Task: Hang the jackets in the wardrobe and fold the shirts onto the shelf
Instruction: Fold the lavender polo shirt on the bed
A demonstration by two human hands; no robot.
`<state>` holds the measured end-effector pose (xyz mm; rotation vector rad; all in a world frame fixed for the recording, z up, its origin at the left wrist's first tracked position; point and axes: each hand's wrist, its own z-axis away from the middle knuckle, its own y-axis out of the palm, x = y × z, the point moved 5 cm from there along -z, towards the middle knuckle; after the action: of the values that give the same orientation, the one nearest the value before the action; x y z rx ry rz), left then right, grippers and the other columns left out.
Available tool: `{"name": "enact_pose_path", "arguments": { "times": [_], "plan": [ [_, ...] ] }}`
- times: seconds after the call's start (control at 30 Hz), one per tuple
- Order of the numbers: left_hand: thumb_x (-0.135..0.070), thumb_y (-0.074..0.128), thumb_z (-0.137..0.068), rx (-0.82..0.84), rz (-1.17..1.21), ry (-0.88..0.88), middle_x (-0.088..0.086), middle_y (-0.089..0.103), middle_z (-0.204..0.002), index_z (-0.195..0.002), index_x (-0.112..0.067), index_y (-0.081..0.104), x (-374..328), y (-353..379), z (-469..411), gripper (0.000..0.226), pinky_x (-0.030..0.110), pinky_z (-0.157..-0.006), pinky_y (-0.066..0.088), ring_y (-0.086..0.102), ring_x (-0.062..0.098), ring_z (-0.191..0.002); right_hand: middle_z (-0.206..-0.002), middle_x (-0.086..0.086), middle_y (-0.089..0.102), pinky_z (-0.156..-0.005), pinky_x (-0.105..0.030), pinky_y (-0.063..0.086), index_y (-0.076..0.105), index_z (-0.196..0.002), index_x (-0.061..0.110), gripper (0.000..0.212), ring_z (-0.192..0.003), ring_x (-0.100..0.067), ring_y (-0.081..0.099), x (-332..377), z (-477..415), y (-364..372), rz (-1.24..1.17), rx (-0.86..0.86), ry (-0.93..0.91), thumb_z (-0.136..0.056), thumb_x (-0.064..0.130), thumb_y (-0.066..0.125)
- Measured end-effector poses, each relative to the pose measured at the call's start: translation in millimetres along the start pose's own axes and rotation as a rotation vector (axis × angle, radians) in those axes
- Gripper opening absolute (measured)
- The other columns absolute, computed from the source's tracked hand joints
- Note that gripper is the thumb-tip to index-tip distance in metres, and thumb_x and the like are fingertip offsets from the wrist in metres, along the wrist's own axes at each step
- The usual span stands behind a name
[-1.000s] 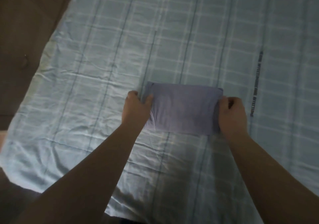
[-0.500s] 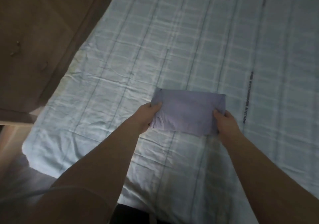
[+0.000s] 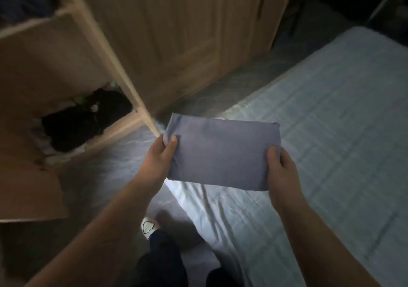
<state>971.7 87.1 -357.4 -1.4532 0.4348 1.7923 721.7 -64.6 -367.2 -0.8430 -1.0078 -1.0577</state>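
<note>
A folded grey-blue shirt (image 3: 223, 152) is held flat in the air, above the bed's edge. My left hand (image 3: 157, 159) pinches its left end, thumb on top. My right hand (image 3: 280, 172) grips its right end. To the left stands the open wooden wardrobe (image 3: 119, 65), with a lower shelf (image 3: 117, 127) that holds dark folded clothes (image 3: 81, 121). An upper shelf (image 3: 33, 25) shows at the top left, with something dark above it.
The bed with a pale blue checked sheet (image 3: 331, 132) fills the right side. A closed wardrobe door (image 3: 187, 32) stands behind. An open door panel (image 3: 26, 187) juts out at the left. My feet (image 3: 150, 227) stand on the floor between bed and wardrobe.
Both hands have lifted the folded shirt off the bed. The view has swung left, so the open wardrobe and its shelves have come into sight.
</note>
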Motion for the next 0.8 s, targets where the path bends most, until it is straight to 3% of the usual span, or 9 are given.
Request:
{"name": "enact_pose_path", "arguments": {
  "times": [0.1,0.2,0.3,0.4,0.53,0.63,0.8],
  "plan": [
    [-0.052,0.054,-0.097,-0.221,0.174,-0.04,-0.01,0.073,-0.111,-0.113,-0.035,0.065,-3,-113,1,0.026,0.042,-0.097,0.053,0.068,0.014,-0.106,-0.12,-0.001,0.071,-0.098,-0.045,0.05,0.067,-0.121,0.021,0.045,-0.111,-0.02,0.067,29,9,123,-0.149,0.224,0.102,-0.096,0.055,0.051],
    [-0.046,0.053,-0.099,-0.355,0.329,-0.045,-0.009,0.072,-0.114,-0.118,-0.035,0.064,5,-226,-4,0.024,0.036,-0.093,0.053,0.068,0.014,-0.108,-0.128,-0.01,0.066,-0.107,-0.051,0.042,0.063,-0.129,0.014,0.045,-0.12,-0.028,0.062,40,21,256,-0.328,0.441,0.256,-0.098,0.044,0.052],
    [-0.046,0.052,-0.1,-0.497,0.396,-0.044,-0.004,0.07,-0.121,-0.125,-0.03,0.063,16,-346,-8,0.032,0.037,-0.094,0.053,0.066,0.015,-0.11,-0.129,-0.012,0.065,-0.107,-0.052,0.042,0.062,-0.13,0.013,0.044,-0.121,-0.029,0.061,50,41,387,-0.347,0.62,0.313,-0.097,0.04,0.055],
    [-0.037,0.051,-0.102,-0.6,0.459,0.01,-0.007,0.074,-0.114,-0.115,-0.03,0.068,17,-446,-14,0.022,0.039,-0.096,0.052,0.068,0.014,-0.109,-0.127,-0.009,0.067,-0.099,-0.044,0.051,0.06,-0.131,0.013,0.039,-0.118,-0.023,0.063,69,61,502,-0.271,0.712,0.24,-0.101,0.035,0.048],
    [-0.032,0.048,-0.105,-0.744,0.402,0.053,-0.007,0.074,-0.11,-0.107,-0.033,0.068,8,-549,-27,0.021,0.041,-0.098,0.052,0.067,0.016,-0.109,-0.121,-0.008,0.07,-0.103,-0.049,0.048,0.067,-0.118,0.013,0.032,-0.118,-0.028,0.062,103,74,617,-0.121,0.716,0.048,-0.101,0.035,0.051],
    [-0.03,0.047,-0.105,-0.799,0.38,0.06,-0.012,0.074,-0.1,-0.099,-0.034,0.067,-3,-602,-49,0.021,0.041,-0.096,0.053,0.068,0.009,-0.098,-0.106,0.002,0.074,-0.1,-0.049,0.05,0.071,-0.102,0.02,0.023,-0.105,-0.02,0.067,134,76,680,-0.005,0.629,-0.147,-0.101,0.035,0.053],
    [-0.031,0.047,-0.105,-0.838,0.399,0.086,-0.01,0.074,-0.101,-0.104,-0.032,0.065,-28,-665,-101,0.018,0.034,-0.088,0.055,0.07,0.014,-0.101,-0.094,0.008,0.072,-0.097,-0.047,0.051,0.067,-0.093,0.027,0.027,-0.098,-0.018,0.066,175,56,765,0.121,0.573,-0.318,-0.095,0.047,0.051]
  ]
}}
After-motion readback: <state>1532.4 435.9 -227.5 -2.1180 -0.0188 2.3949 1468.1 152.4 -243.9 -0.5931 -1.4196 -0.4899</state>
